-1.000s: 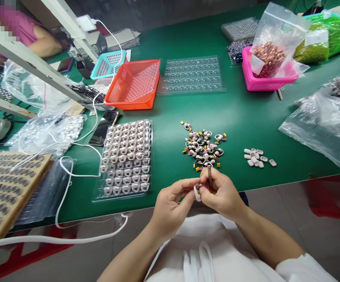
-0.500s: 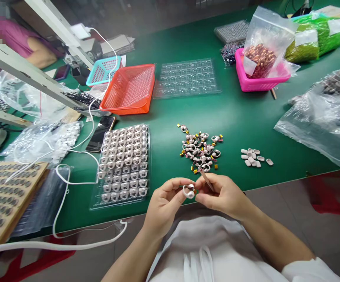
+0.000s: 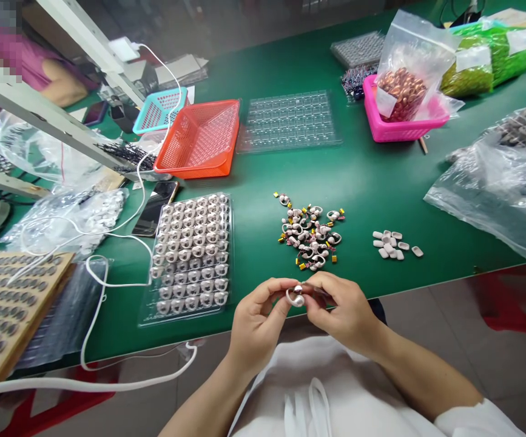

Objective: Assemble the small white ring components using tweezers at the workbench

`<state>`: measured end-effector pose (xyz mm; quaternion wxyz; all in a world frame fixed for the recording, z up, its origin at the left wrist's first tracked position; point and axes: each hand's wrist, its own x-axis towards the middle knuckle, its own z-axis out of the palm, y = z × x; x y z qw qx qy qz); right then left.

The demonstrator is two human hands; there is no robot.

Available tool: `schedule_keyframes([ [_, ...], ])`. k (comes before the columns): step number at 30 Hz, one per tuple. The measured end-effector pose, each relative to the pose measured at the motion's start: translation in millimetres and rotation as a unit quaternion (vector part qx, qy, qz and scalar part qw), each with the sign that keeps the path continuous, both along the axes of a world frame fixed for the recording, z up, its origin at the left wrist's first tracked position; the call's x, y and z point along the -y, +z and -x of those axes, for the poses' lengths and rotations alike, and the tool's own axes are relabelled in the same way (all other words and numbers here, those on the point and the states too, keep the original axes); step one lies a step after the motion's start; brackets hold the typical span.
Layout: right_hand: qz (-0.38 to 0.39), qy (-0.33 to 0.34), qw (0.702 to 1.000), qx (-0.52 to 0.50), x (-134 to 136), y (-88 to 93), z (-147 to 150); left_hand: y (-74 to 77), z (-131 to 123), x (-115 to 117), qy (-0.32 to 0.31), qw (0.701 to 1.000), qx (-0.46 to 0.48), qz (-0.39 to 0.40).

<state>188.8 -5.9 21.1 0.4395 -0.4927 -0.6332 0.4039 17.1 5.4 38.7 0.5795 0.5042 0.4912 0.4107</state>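
Between my hands, near the table's front edge, is a beige C-shaped clip-on earbud with rounded ends. My left hand pinches it from the left between thumb and fingertips. From the other side my right hand closes on it, thumb against the rounded end. Whether a thin tool is still under the right fingers is hidden. Just beyond my hands lies a loose pile of similar earbuds with yellow tabs and thin wires. Several small oval caps are scattered to the right.
A clear tray of earbud parts stands left, beside a phone and white cable. Farther back are an orange basket, a clear blister tray and a pink basket. A plastic bag lies right.
My right fingers have closed in on the earbud and turned it slightly. The thin pinkish tool that stuck out of my right hand no longer shows. Both hands shifted a little right.
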Motion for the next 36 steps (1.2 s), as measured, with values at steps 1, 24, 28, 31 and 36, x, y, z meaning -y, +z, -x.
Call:
schedule_keyframes([
  [1,0.060,0.018,0.997,-0.037,-0.4,1.0,-1.2,-0.2,0.4,0.6,-0.004,1.000,-0.012,-0.021],
  [24,0.198,0.046,0.935,-0.291,7.5,-9.0,7.7,-4.5,8.1,-2.0,-0.039,0.973,-0.049,-0.220],
  [28,0.203,0.048,0.931,-0.300,8.5,-12.4,8.5,-3.0,10.5,-4.2,-0.060,0.969,-0.050,-0.235],
  [31,0.205,0.046,0.930,-0.303,8.3,-12.4,8.6,-2.5,9.8,-4.3,-0.064,0.969,-0.040,-0.234],
  [36,0.192,0.040,0.934,-0.298,9.9,-13.7,10.0,-2.5,6.6,-2.3,-0.047,0.975,-0.022,-0.214],
])
